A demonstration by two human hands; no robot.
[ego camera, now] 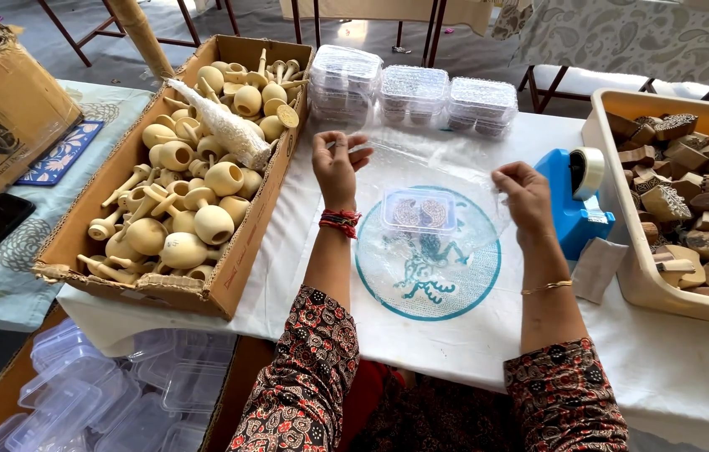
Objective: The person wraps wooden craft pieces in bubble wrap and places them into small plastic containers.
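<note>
Head view, looking down on a work table. The tabletop point(471, 343) was covered by a white cloth bearing a round teal printed emblem near its middle. Along the left edge sat a long cardboard box point(241, 251) filled with pale turned wooden pieces point(191, 209), with a white tapered bundle lying across the top of them. Along the right edge stood a cream plastic tub point(647, 289) heaped with carved wooden blocks point(689, 201). A sheet of clear plastic film point(434, 167) lay spread over the emblem, reaching toward the far edge. At the far edge stood three stacks of clear lidded containers point(413, 92), side by side. A blue tape dispenser point(572, 201) stood between the film and the tub, just beside the tub wall. A small clear lidded box point(419, 211), holding two round patterned pieces, rested on the film at the middle of the tabletop, between the two hands.

The left hand point(336, 167), a red thread band at its wrist, was raised over the film's left side with fingertips pinched narrowly on the film edge. The right hand point(526, 194), a thin bangle on its forearm, pinched the film's right edge in the same narrow grip, near the dispenser. Both hands stood apart from the small box.
</note>
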